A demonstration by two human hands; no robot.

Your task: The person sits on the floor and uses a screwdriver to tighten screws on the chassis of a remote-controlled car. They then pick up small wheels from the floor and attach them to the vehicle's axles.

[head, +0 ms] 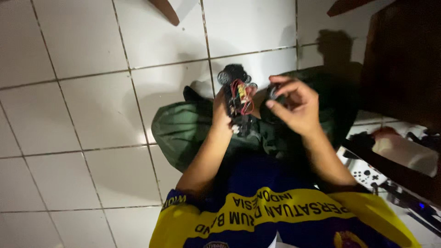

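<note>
From here I see my left hand (222, 117) gripping a small toy car chassis (239, 98) with its red wires bared above my lap, my right hand (294, 105) pinching a small dark part just beside it, not yet fitted on.

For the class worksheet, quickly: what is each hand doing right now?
Left hand: closed around a small toy car chassis with red wires.
Right hand: fingers curled at a small dark part; grip unclear.

Small black toy car chassis (239, 98), red wires exposed, held upright.
</note>
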